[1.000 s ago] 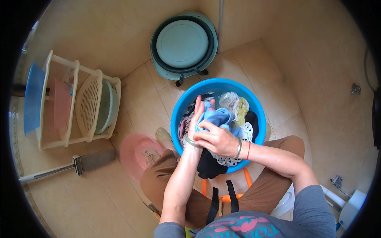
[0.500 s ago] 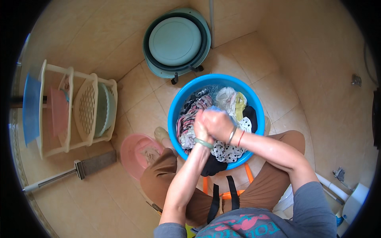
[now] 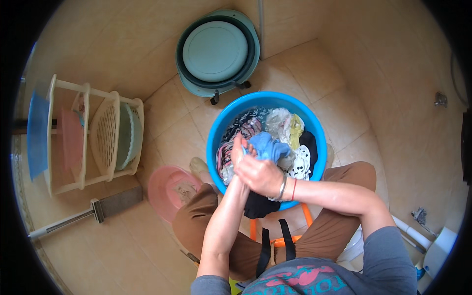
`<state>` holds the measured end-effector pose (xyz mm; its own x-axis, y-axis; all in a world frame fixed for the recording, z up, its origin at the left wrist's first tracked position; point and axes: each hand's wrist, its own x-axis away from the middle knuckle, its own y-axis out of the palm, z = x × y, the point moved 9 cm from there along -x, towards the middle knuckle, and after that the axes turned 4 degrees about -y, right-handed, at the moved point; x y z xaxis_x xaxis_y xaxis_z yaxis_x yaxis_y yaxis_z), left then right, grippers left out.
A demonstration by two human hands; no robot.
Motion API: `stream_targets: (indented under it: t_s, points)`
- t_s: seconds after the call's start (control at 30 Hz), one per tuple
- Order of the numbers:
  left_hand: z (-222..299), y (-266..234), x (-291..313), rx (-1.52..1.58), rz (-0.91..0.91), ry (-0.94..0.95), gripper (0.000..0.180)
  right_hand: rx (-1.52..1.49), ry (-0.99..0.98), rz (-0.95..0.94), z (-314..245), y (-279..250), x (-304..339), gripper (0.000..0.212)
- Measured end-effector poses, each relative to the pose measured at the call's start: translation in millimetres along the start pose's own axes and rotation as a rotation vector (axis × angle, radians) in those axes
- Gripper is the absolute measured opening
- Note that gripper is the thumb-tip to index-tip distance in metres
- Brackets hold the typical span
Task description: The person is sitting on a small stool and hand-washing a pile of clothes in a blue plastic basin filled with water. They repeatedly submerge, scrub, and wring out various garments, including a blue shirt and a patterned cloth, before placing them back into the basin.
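A wet light-blue cloth (image 3: pixel 269 147) is bunched between my two hands above a round blue basin (image 3: pixel 220 120). My left hand (image 3: pixel 239 153) has its palm turned inward, the cloth caught against it. Closed over the cloth, my right hand (image 3: pixel 263 176) presses against the left palm and wrist. Soaking beneath are pink-and-black striped fabric (image 3: pixel 227 150), a white piece (image 3: pixel 279 123), a yellow piece (image 3: pixel 296 129), a black piece (image 3: pixel 309 142) and black-dotted white fabric (image 3: pixel 299 164). Black cloth (image 3: pixel 260 205) hangs over the near rim.
A pink basin (image 3: pixel 160 196) with pale cloth sits left on the tiled floor. A rack (image 3: pixel 105 132) of basins and a flat mop (image 3: pixel 118 202) lie farther left. A folded green tub (image 3: pixel 216 51) leans at the back wall. White pipes (image 3: pixel 413 231) run at right.
My hands have slid apart and toward me, the right one moving down over the left wrist. More of the blue cloth now shows, spread over the laundry.
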<state>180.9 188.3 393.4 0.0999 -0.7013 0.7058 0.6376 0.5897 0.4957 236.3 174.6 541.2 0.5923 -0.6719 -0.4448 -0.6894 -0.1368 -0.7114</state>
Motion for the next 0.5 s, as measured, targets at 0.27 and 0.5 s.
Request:
stream_targets:
  t_s: [0.27,0.5]
  points:
    - [-44.3,23.6,14.0,0.098,-0.017,-0.135,0.027,0.064,0.501,-0.041,126.8,4.1,7.2,0.033]
    - [-8.5,-61.0,-16.2,0.201,0.047,0.239,0.025,0.108,-0.076,-0.013,-2.6,23.9,-4.5,0.011]
